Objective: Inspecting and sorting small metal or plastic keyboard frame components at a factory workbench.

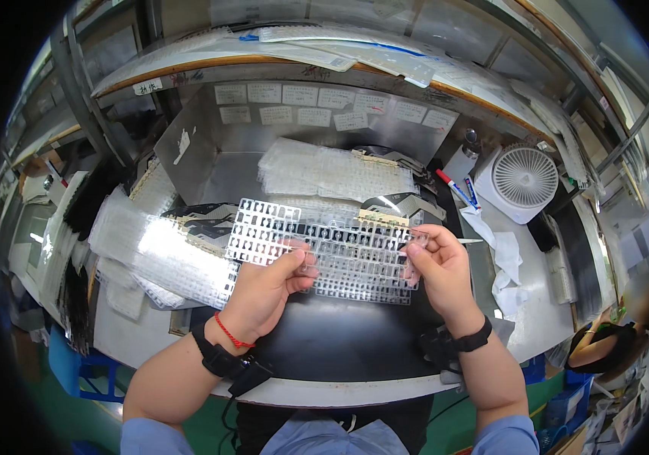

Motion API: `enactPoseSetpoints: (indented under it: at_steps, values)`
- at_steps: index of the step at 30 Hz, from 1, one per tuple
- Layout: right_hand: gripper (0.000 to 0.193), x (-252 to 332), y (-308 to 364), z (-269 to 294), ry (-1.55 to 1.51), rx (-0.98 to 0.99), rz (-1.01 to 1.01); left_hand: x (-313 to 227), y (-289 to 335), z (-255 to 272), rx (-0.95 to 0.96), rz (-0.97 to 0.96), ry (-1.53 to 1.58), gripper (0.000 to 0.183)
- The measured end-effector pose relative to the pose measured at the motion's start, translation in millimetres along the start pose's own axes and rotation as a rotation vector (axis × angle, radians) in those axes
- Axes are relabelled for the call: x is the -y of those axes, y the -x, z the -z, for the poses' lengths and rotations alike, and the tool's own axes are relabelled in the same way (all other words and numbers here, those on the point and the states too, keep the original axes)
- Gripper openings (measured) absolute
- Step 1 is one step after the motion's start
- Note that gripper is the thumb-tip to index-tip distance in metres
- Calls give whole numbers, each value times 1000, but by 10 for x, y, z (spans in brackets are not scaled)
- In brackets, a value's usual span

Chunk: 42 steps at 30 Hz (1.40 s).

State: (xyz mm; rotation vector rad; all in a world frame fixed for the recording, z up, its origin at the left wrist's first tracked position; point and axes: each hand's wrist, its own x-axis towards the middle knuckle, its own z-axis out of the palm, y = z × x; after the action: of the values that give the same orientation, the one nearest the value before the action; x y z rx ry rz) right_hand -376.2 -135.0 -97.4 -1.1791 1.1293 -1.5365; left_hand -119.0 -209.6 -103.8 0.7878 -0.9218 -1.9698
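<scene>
Between my hands is a thin, translucent keyboard-shaped sheet (265, 231) with rows of dark-looking cutouts, tilted over the bench. My left hand (264, 288) pinches its lower edge left of the middle, thumb on top. At the sheet's right end, my right hand (446, 274) grips it between thumb and fingers. Below and behind it lie more translucent perforated sheets (366, 287), partly overlapped, so where one ends is hard to tell. A stack of similar sheets (301, 168) sits farther back. Another pile (161, 246) spreads to the left, with black-and-grey flexible pieces (218, 214) beside it.
A black mat (332, 341) covers the bench before me. At the right are a white fan (523, 180), a red marker (449, 182), crumpled white cloth (505, 262) and a bottle (461, 161). A loaded shelf (264, 62) crosses above. Another person (616, 341) is at far right.
</scene>
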Motion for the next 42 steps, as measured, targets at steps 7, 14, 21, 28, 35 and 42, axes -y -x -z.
enactPoseSetpoints:
  at_steps: [7,14,21,28,35,42]
  values:
    - [27,2,-36,14,8,-71,-6,-23,-30,9,27,30,3,14]
    - [32,29,-37,-25,20,-65,-53,-17,-44,25,9,-7,14,16]
    - [33,13,-33,-11,49,-78,-61,-33,-57,46,-35,-36,23,23]
    - [32,12,-48,-10,55,-86,-51,-14,-71,72,-39,-55,46,23]
    - [31,9,-52,-16,27,-104,-89,-14,-79,55,-65,-56,69,21]
    - [31,11,-44,-4,30,-108,-65,-159,-209,231,-70,-78,-66,16]
